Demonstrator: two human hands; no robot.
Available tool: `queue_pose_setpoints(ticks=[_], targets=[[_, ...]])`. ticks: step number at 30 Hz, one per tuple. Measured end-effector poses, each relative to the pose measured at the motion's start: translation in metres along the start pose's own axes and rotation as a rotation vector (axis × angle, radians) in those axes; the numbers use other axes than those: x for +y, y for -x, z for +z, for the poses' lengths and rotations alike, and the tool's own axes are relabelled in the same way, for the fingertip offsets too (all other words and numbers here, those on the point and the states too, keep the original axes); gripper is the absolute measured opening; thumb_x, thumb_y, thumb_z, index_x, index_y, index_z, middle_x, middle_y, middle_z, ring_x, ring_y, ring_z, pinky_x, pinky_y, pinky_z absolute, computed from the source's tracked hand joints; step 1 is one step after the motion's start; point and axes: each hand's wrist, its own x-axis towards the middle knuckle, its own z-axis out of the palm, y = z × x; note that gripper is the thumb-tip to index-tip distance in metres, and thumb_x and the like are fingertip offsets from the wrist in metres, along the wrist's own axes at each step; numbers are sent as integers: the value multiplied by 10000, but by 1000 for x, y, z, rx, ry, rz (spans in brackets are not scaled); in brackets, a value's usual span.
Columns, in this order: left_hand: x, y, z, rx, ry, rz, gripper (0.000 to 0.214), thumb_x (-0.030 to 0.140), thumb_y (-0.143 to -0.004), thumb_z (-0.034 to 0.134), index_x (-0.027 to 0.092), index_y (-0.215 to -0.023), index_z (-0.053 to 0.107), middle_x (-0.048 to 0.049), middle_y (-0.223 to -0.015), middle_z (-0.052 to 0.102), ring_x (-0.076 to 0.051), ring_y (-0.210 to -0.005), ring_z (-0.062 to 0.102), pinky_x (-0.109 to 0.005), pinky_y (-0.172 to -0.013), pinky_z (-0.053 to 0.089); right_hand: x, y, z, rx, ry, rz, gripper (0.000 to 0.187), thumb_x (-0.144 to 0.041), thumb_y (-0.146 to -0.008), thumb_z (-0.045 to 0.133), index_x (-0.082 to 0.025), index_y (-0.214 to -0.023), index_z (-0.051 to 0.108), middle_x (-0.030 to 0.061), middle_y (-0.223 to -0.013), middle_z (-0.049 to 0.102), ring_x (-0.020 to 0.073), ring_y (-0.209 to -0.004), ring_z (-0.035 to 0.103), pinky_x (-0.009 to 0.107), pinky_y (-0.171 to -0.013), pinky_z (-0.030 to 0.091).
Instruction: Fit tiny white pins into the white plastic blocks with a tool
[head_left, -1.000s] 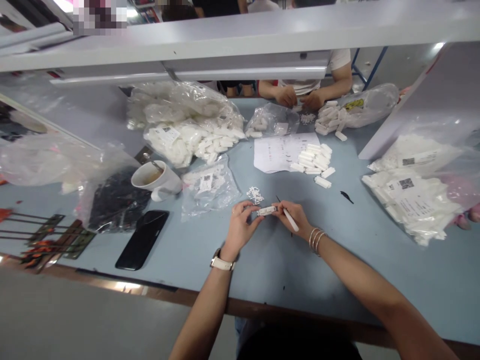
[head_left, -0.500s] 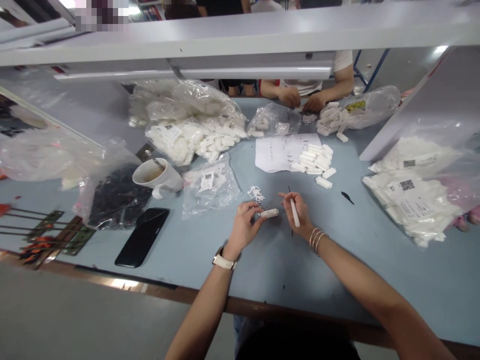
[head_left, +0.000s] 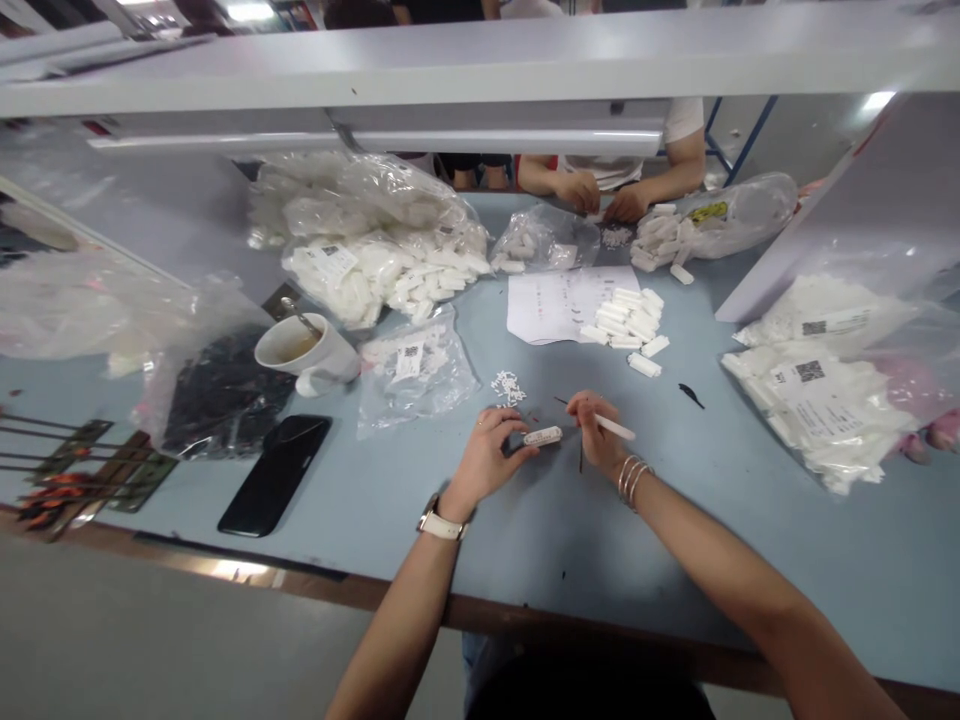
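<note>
Between the thumb and fingers of my left hand (head_left: 491, 452) is a small white oblong plastic piece (head_left: 543, 437), held by its left end just above the table. My right hand (head_left: 596, 432) grips a slim white-handled tool (head_left: 615, 428) with a thin dark tip that points left, above the piece; the tool's exact kind is unclear. A little pile of tiny white parts (head_left: 508, 388) lies just beyond my left hand. Farther back, a heap of white plastic pieces (head_left: 624, 318) rests partly on a printed paper sheet (head_left: 536, 305).
Left of my hands are a phone (head_left: 276, 475), a white mug (head_left: 330, 352) with a spoon, and a clear bag of small parts (head_left: 416, 375). Filled bags (head_left: 821, 400) lie at the right. A shelf (head_left: 480, 70) spans the top; a co-worker's hands (head_left: 604, 195) work beneath it.
My right hand has turned the tool from steep to nearly flat, its dark tip now toward the left. My left hand keeps the white piece in nearly the same spot.
</note>
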Motion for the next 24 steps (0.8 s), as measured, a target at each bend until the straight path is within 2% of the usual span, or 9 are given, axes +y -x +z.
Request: queue_pose_setpoints(ticks=[3,6,11,16,19,22,24], targets=[[1,-1,0,-26,-4,18,232,371,-758,707,203,-910,658,-94,-999,636,-254,-952,571,-453,-864,466,0,1,2,-8,35,80,310,-492,-870,505,-218,-742,570,-18,-577,540,139,-534,518,269,-554,456],[2,-1,0,-40,-17,36,196,329,-765,704,199,-901,648,-87,-984,636,-248,-933,566,-446,-846,465,1,1,5,-6,3,99,188,-390,-857,542,-217,-876,613,6,-700,622,148,-599,588,270,-593,495],[1,-2,1,-47,-20,19,156,290,-766,703,202,-880,643,-79,-982,631,-241,-935,560,-428,-846,458,2,-2,3,13,9,13,188,-343,-896,506,-224,-940,646,17,-731,646,147,-609,611,289,-655,522],[1,-3,0,-50,-3,34,163,282,-761,711,191,-874,636,-76,-971,630,-234,-922,555,-422,-850,448,3,-5,1,87,33,-109,284,-406,-919,470,-201,-834,647,66,-856,645,190,-845,621,326,-790,512],[2,-3,0,-66,-6,19,164,285,-768,705,185,-874,631,-75,-975,627,-232,-922,551,-425,-857,443,6,-2,3,78,9,-49,319,-435,-933,424,-194,-859,619,41,-787,644,161,-727,611,297,-696,512],[2,-3,0,-80,-5,7,167,280,-767,708,184,-878,628,-75,-981,624,-232,-927,545,-422,-858,443,10,3,6,68,-41,15,292,-450,-911,473,-191,-959,597,-1,-679,628,120,-562,573,247,-578,491],[1,-3,0,-80,-5,4,171,280,-761,714,189,-878,628,-73,-979,623,-232,-928,543,-420,-856,445,11,6,7,52,-59,24,274,-446,-902,497,-191,-942,587,-14,-632,613,107,-515,560,226,-535,478]])
